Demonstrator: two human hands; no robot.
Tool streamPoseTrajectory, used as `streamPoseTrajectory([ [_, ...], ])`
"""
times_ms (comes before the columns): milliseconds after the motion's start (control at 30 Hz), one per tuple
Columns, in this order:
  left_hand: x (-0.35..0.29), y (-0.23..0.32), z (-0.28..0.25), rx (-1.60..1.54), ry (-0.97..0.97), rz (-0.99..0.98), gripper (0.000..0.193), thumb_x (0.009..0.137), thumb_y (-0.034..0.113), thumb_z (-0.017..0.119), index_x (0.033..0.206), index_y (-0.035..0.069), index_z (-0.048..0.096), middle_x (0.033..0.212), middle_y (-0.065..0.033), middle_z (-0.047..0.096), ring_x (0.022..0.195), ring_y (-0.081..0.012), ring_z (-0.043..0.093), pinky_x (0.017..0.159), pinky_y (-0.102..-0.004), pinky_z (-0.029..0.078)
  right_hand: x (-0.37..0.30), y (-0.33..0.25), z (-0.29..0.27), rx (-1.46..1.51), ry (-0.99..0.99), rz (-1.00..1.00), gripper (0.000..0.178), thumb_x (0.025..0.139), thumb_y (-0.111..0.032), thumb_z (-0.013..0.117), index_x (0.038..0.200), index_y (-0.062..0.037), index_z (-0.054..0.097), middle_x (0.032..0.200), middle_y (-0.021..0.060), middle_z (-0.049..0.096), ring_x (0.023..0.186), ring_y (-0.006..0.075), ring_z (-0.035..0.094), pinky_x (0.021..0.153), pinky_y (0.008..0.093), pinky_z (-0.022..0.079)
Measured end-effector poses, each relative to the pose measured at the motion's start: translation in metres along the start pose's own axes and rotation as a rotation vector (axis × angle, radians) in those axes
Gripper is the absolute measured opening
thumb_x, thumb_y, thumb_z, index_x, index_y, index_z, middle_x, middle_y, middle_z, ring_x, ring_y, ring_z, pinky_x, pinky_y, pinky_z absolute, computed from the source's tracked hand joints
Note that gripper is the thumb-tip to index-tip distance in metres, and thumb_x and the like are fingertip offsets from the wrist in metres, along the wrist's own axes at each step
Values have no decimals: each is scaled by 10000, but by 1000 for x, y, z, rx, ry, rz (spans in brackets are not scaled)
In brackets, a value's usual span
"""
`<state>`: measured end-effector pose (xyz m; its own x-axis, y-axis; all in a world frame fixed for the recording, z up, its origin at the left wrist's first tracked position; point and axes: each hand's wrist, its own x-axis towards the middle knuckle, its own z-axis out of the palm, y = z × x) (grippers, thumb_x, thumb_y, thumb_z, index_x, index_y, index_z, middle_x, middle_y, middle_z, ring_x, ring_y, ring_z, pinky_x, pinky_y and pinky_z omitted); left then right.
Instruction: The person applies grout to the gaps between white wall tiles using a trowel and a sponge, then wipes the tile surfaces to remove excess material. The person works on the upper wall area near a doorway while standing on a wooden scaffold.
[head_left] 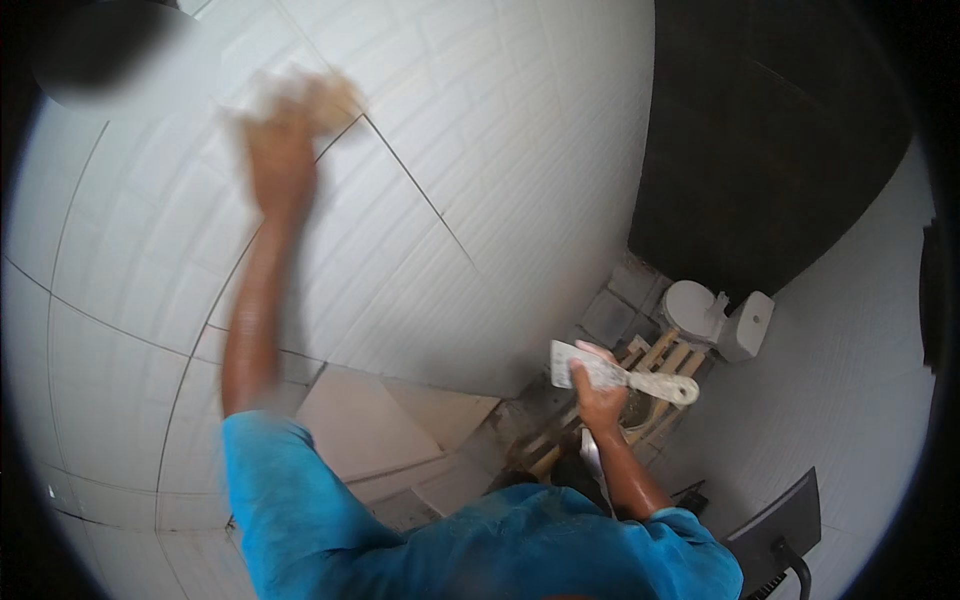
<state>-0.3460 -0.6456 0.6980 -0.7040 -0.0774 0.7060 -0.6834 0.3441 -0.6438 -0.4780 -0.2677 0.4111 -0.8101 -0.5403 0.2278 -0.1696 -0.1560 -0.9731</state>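
Note:
My left hand [278, 155] is raised against the white tiled wall [430, 130], the arm stretched up and forward. Its fingers press a tan sponge [340, 103] to the tiles, beside dark joint lines; motion blurs both hand and sponge. Lower and to the right, my right hand [600, 405] grips a putty knife [660, 386] clear of the wall. Whitish smears cover its broad blade and pale handle. The blade points left, and the rounded handle end sticks out to the right.
Beyond my right hand are a white toilet [690, 308] and its tank [748, 328]. Wooden slats [683, 362] surround a bucket [637, 408] beneath that hand. Pale boards [365, 420] lean low by the wall. A dark panel [780, 520] stands at lower right.

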Motion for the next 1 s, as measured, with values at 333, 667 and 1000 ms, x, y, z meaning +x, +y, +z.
streamPoseTrajectory([
  [333, -82, -58, 16, -47, -130, -22, 490, 965, 126, 481, 1453, 163, 452, 1462, -91, 486, 1302, -309, 506, 1186, -573, 225, -24, 13, -46, -114, 221, 377, 286, 924, -61, 660, 1203, 5, 652, 1129, 131, 687, 1021, 187, 651, 911, 338, 515],
  [667, -164, 154, 93, -281, -353, 344, 556, 928, 94, 499, 1472, 181, 433, 1548, -82, 412, 1435, -233, 375, 1225, -529, 210, -42, 12, -13, -69, 98, 162, 258, 894, -65, 689, 1143, 0, 678, 1092, 135, 697, 1047, 193, 634, 942, 323, 481],
  [1000, -26, 56, 29, -325, -33, -96, 423, 986, 105, 467, 1406, 106, 519, 1428, -126, 545, 1323, -259, 489, 1119, -500, 292, -65, 48, -108, -214, 318, 232, 276, 915, -69, 670, 1163, 51, 649, 1095, 150, 688, 973, 222, 656, 908, 347, 504],
])
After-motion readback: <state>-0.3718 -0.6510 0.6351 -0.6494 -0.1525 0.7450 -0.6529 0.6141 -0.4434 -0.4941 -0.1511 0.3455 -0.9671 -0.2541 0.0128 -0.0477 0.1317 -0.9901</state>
